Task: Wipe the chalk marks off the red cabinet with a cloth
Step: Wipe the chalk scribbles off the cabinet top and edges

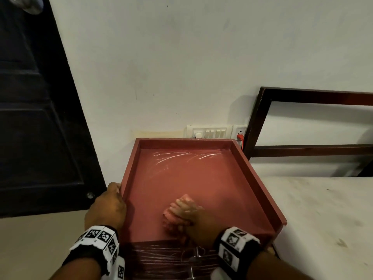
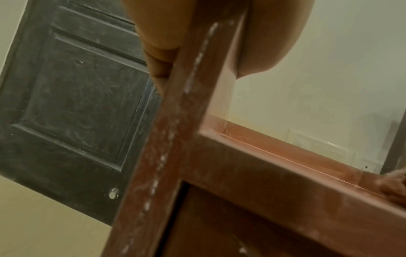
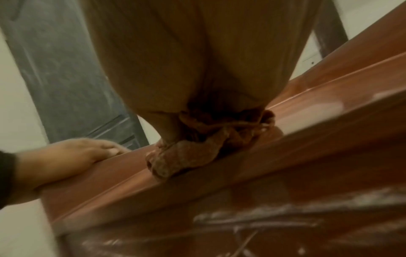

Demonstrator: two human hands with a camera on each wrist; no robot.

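The red cabinet (image 1: 201, 178) has a glossy painted top sunk within a raised rim. White chalk marks (image 1: 181, 155) streak its far part, well beyond both hands; more chalk scrawls show on the dark front panel below the wrists. The right hand (image 1: 201, 225) grips a crumpled pink cloth (image 1: 177, 211), pressing it onto the top near the front edge. The left hand (image 1: 109, 207) clasps the left rim, thumb inside, fingers outside. Left of it stands a dark panelled door (image 1: 36, 118); behind the cabinet a switchboard (image 1: 210, 132) and a dark wooden frame (image 1: 262, 122) stand against the wall.
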